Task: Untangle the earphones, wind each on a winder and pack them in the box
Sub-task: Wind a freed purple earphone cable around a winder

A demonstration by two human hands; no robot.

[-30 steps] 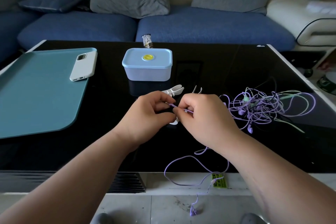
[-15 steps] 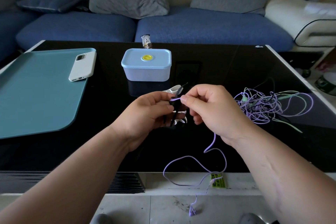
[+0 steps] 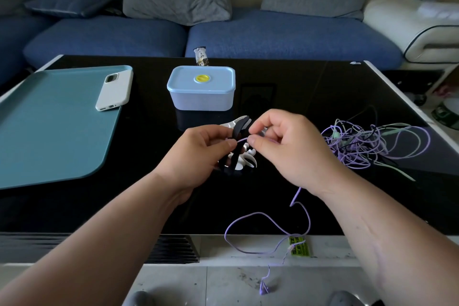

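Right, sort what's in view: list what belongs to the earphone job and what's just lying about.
Job: black winder in the left hand, purple earphone cable pinched by the right hand, tangled earphones, white winders, lidded box.
Lying about: white phone, teal mat, snack wrapper.

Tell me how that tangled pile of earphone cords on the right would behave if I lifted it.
Probably floppy: the tangled cords lie in loose, thin loops on the table. Likely to rise as one clump, since purple, green and black strands cross one another. Probably light.
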